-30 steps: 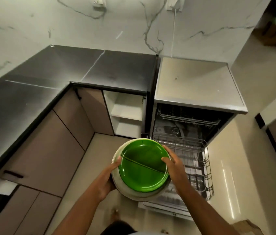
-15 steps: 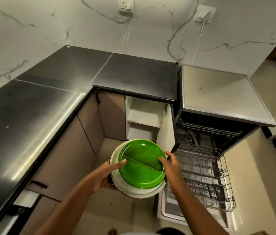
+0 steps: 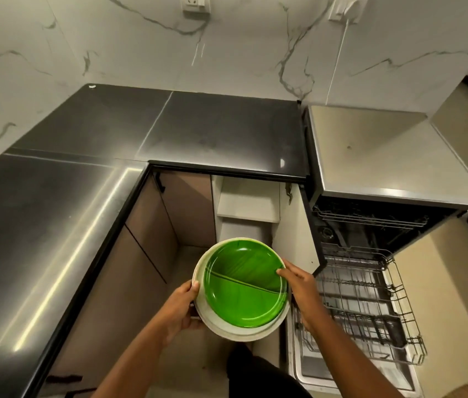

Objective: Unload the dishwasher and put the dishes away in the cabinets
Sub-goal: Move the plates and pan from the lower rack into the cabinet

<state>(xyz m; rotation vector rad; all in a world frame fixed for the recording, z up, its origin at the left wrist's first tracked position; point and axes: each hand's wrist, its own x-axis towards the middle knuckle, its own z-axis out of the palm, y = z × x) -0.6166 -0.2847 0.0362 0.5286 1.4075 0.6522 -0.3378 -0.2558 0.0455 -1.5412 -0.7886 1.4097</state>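
Note:
I hold a stack of plates at waist height: a green divided plate [image 3: 244, 285] lies on top of a larger white plate [image 3: 227, 328]. My left hand [image 3: 179, 310] grips the stack's left rim. My right hand [image 3: 301, 288] grips the right rim, thumb on the green plate. Beyond the stack is an open lower cabinet with a white shelf [image 3: 248, 201], its door [image 3: 296, 234] swung out. To the right stands the open dishwasher [image 3: 370, 222] with its lower wire rack [image 3: 367, 305] pulled out and looking bare.
A dark L-shaped countertop [image 3: 89, 173] runs along the left and back. The dishwasher's grey top [image 3: 382, 156] lies at the right. Closed brown cabinet fronts [image 3: 146, 234] line the left side. A marble wall with sockets [image 3: 195, 4] is behind. My dark-clothed leg [image 3: 255, 372] is below the plates.
I have turned left and stepped toward the open cabinet with the plates. The dishwasher has shifted to the right of the view and the cabinet shelf is now straight ahead above the stack.

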